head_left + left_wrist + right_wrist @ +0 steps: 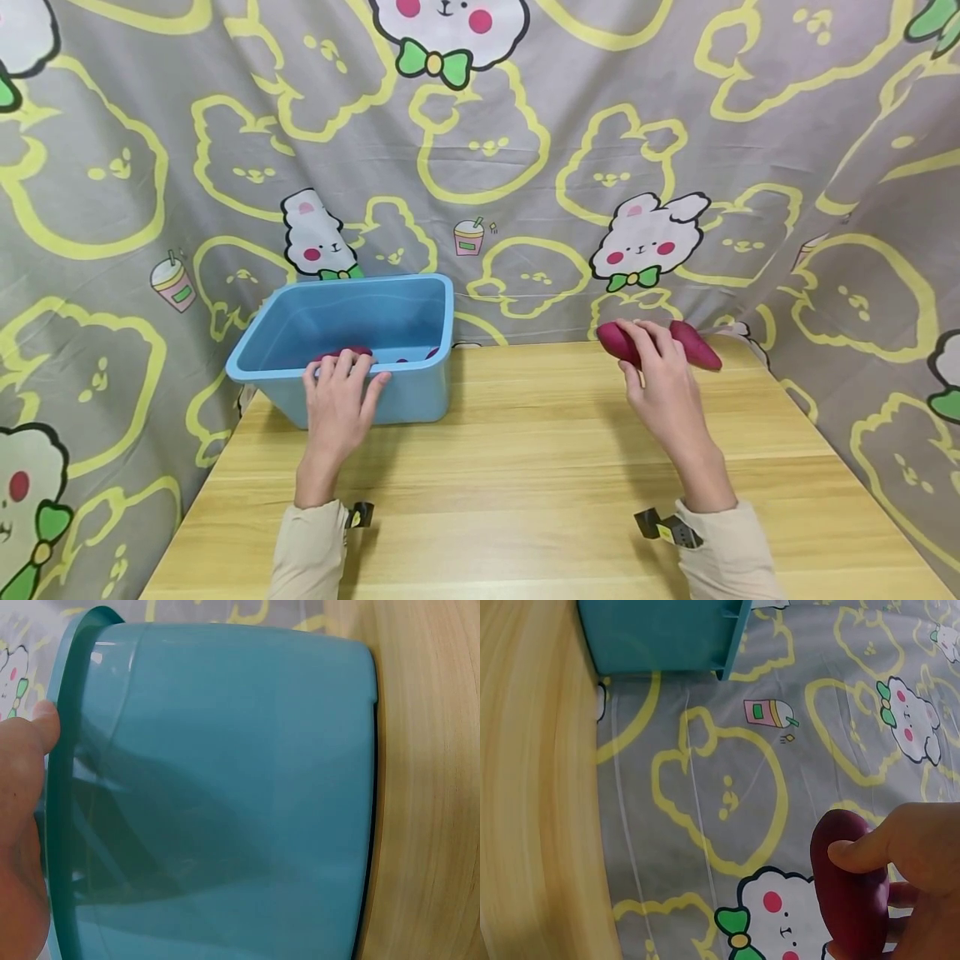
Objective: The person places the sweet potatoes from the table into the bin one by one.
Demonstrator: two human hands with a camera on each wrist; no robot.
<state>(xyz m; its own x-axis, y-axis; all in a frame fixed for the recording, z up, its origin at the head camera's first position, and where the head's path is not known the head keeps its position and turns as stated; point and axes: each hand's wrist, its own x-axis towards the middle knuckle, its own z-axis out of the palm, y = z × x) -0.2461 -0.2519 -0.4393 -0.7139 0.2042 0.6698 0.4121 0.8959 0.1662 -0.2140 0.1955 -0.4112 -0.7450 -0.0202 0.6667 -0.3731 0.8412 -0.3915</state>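
Observation:
In the head view my left hand (337, 400) lies over the front rim of a blue plastic bin (416, 392), its fingertips hidden inside. A purple-red sweet potato (358, 351) shows just beyond those fingers; I cannot tell whether they grip it. The left wrist view has the thumb (46, 724) right at the rim. At the back right, my right hand (663, 387) holds another sweet potato (844, 881), the thumb pressed on its side. A tapered sweet potato (697, 347) is just right of that hand, partly behind its fingers.
Small parts of other sweet potatoes (432, 352) show low inside the bin. The wooden table (517, 475) runs back to a grey patterned cloth (517, 217), which also hangs along both sides.

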